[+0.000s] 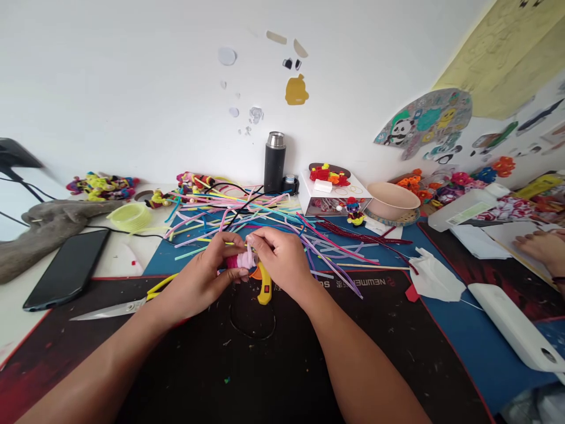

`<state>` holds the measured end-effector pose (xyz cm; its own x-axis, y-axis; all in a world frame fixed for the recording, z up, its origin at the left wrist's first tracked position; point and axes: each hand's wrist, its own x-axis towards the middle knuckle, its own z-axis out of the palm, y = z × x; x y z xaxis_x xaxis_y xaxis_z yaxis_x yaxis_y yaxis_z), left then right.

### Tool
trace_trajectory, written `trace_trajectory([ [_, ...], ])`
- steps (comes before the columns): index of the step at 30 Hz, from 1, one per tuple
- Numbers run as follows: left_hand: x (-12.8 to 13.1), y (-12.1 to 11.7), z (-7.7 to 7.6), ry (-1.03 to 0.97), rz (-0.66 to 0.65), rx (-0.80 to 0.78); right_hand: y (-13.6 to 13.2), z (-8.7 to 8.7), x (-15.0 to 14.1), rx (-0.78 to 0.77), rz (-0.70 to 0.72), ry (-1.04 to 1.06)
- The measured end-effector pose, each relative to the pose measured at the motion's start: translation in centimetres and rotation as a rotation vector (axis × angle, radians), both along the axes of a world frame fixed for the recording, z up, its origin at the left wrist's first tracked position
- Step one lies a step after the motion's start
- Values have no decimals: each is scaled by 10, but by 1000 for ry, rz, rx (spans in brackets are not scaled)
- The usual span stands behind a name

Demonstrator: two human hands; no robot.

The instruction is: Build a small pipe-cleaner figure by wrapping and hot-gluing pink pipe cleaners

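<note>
My left hand [207, 274] is closed around a small pink pipe-cleaner bundle [236, 260], held just above the black desk mat [265, 365]. My right hand [282, 259] pinches a pale pink pipe-cleaner end [250, 252] at the top of that bundle. Both hands meet at the middle of the view. Right below them lies a yellow utility knife [263, 288]. Behind the hands, a loose pile of coloured pipe cleaners [265, 218] spreads over the blue mat.
Scissors [119, 306] lie left of my forearm, a black phone [68, 268] further left. A dark flask [274, 162], a white box [335, 197] and a bowl [391, 200] stand by the wall. Another person's hand [541, 247] rests at the right, near a white device [512, 324].
</note>
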<state>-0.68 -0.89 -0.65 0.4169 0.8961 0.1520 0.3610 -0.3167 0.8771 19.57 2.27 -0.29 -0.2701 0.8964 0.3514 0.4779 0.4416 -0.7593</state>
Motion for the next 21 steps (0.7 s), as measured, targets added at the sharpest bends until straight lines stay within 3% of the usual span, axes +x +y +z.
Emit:
trace_trajectory([
  [4, 5, -4, 3, -162, -37, -55, 0, -1, -2, -96, 28, 73],
  [11, 8, -6, 6, -389, 36, -111, 3, -11, -8, -215, 63, 262],
  [21, 2, 1, 1, -156, 261, 50, -5, -13, -14, -272, 81, 122],
])
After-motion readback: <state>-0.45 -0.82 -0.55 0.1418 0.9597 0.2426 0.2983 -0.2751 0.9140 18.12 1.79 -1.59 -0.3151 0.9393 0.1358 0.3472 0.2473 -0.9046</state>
